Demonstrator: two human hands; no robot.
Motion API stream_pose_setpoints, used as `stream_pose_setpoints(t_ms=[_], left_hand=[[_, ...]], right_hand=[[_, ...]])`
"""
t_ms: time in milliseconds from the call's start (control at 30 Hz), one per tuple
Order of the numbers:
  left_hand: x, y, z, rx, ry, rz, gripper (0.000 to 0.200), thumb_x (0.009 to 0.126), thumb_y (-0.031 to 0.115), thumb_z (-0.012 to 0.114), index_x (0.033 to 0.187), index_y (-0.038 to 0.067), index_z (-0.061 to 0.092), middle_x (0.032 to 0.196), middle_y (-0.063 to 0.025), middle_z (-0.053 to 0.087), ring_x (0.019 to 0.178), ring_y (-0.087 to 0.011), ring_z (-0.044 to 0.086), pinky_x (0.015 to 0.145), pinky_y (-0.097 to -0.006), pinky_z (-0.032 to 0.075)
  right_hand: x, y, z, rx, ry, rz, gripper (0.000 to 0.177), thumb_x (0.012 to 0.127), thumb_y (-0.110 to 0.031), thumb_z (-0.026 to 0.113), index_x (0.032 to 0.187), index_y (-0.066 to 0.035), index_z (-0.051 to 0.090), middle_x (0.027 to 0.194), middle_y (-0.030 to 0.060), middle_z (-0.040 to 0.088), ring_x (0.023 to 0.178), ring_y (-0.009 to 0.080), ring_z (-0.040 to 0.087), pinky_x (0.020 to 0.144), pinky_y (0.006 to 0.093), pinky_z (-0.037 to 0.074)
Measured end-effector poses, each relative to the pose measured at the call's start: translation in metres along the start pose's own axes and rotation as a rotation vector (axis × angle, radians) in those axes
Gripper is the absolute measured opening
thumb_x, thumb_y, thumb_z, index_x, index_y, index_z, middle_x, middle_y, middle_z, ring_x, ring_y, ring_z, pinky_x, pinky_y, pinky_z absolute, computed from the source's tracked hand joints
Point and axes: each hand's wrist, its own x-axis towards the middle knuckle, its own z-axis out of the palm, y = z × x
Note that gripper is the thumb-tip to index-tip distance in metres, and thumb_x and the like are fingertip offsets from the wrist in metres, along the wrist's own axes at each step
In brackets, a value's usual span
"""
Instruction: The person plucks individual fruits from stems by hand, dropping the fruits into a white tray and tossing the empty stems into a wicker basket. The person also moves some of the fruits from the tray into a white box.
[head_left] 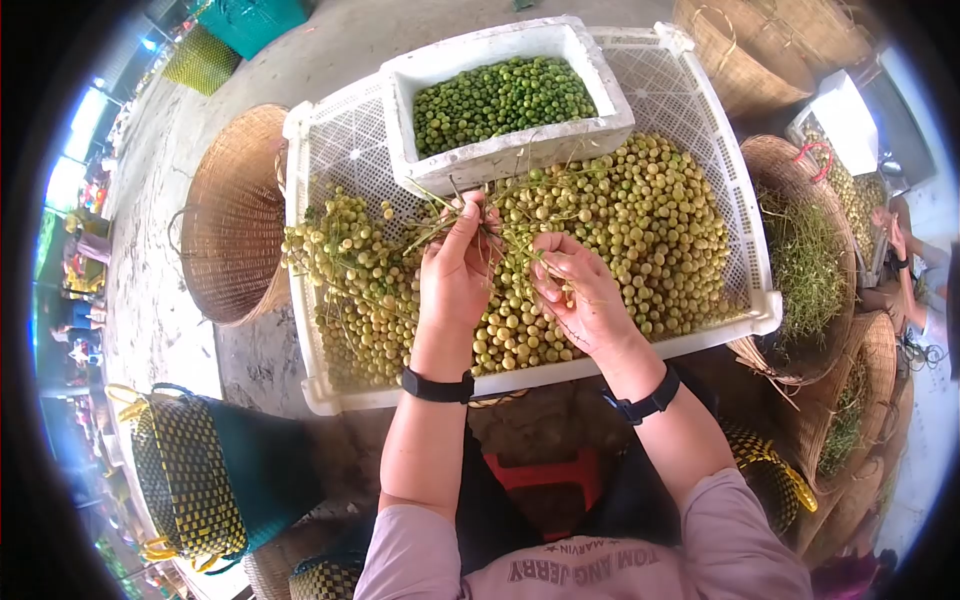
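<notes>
My left hand (458, 255) is closed around a bundle of thin stems (425, 232), whose twigs stick out past the fingertips. Beside it, my right hand (585, 300) has its thumb and fingers curled together at a thin green sprig (522, 248) on the right side of the bundle. Both hands are over a white plastic crate (700, 338) full of small round yellow-green fruits (640, 235). Fruits still on their stems (340, 240) lie at the crate's left. Across its far side rests a white foam box (520, 155) of small green fruits (505, 100).
A wicker basket (235, 215) stands left of the crate, and another with green twigs (800, 265) stands at right. A checked woven basket (175, 465) is at lower left. More baskets (745, 55) stand at far right. Another person's hands (893, 235) show at the right edge.
</notes>
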Motion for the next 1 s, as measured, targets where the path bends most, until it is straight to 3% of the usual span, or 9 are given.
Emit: stream_pose_setpoints(t_ms=[267,333,467,533,633,667,733,800,1000], left_hand=[[0.003,0.011,0.001,-0.024,0.115,0.11,0.021,0.092,0.015,0.063,0.11,0.004,0.064,0.095,-0.0007,0.067,0.085,-0.0084,0.062,0.066,-0.0203,0.048],[0.003,0.017,-0.004,0.0,0.048,0.111,0.022,0.091,0.016,0.064,0.109,0.005,0.065,0.093,-0.0011,0.067,0.083,-0.0079,0.063,0.067,-0.0211,0.048],[0.002,0.02,-0.004,0.108,0.101,0.157,0.02,0.091,0.016,0.064,0.108,0.005,0.065,0.094,-0.0024,0.068,0.077,-0.0079,0.061,0.065,-0.0206,0.046],[0.001,0.02,-0.001,0.314,0.121,0.303,0.017,0.091,0.015,0.064,0.106,0.006,0.064,0.094,-0.0002,0.067,0.077,-0.0068,0.059,0.066,-0.0209,0.045],[-0.001,0.017,-0.004,0.53,0.044,0.392,0.016,0.093,0.014,0.063,0.104,0.004,0.062,0.095,0.0014,0.064,0.082,-0.0048,0.055,0.072,-0.0195,0.043],[-0.002,0.015,-0.003,0.641,-0.012,0.426,0.016,0.093,0.015,0.062,0.105,0.003,0.061,0.096,0.0012,0.064,0.084,-0.0043,0.054,0.074,-0.0189,0.043],[-0.005,0.012,0.001,0.745,-0.07,0.489,0.017,0.094,0.015,0.061,0.105,0.003,0.061,0.096,-0.0003,0.064,0.085,-0.005,0.055,0.075,-0.0188,0.043],[-0.01,0.009,0.005,0.751,-0.11,0.407,0.016,0.093,0.012,0.062,0.106,0.002,0.061,0.095,-0.0006,0.064,0.084,-0.0052,0.055,0.074,-0.0192,0.044],[-0.014,0.003,0.008,0.783,-0.202,0.384,0.015,0.093,0.01,0.062,0.104,0.002,0.06,0.095,-0.0008,0.064,0.084,-0.0052,0.055,0.072,-0.0191,0.044]], right_hand=[[0.0,-0.008,-0.008,0.148,0.005,-0.033,0.017,0.091,-0.021,0.056,0.103,-0.009,0.056,0.08,-0.0034,0.05,0.061,0.0041,0.042,0.05,0.0195,0.035],[0.0,-0.012,-0.01,0.097,0.029,-0.066,0.018,0.092,-0.023,0.054,0.104,-0.01,0.057,0.079,-0.0023,0.051,0.061,0.0045,0.042,0.05,0.0194,0.035],[-0.001,-0.023,-0.009,0.003,0.074,-0.151,0.015,0.091,-0.022,0.051,0.099,-0.011,0.058,0.079,-0.0034,0.052,0.062,0.0038,0.043,0.049,0.0191,0.034],[0.0,-0.027,-0.012,-0.037,0.095,-0.2,0.015,0.094,-0.026,0.054,0.093,-0.012,0.058,0.077,-0.0058,0.051,0.059,0.0016,0.04,0.047,0.0171,0.031],[0.002,-0.033,-0.012,-0.244,0.251,-0.31,0.024,0.094,-0.033,0.061,0.086,-0.011,0.063,0.068,-0.0091,0.046,0.053,-0.002,0.033,0.042,0.0152,0.024],[0.003,-0.033,-0.015,-0.315,0.255,-0.326,0.022,0.093,-0.031,0.062,0.091,-0.009,0.066,0.068,-0.0093,0.049,0.051,-0.0022,0.033,0.041,0.0172,0.023],[0.005,-0.036,-0.012,-0.699,0.332,-0.403,0.024,0.093,-0.03,0.063,0.095,-0.006,0.067,0.07,-0.0084,0.053,0.051,-0.0016,0.034,0.042,0.0183,0.023],[0.011,-0.032,-0.013,-0.766,0.335,-0.46,0.022,0.091,-0.026,0.065,0.096,-0.004,0.067,0.069,-0.0062,0.054,0.053,0.0003,0.039,0.045,0.0182,0.027],[0.012,-0.028,-0.016,-0.866,0.342,-0.407,0.019,0.09,-0.022,0.067,0.094,-0.003,0.066,0.063,-0.0071,0.05,0.053,0.0003,0.038,0.046,0.0185,0.027]])
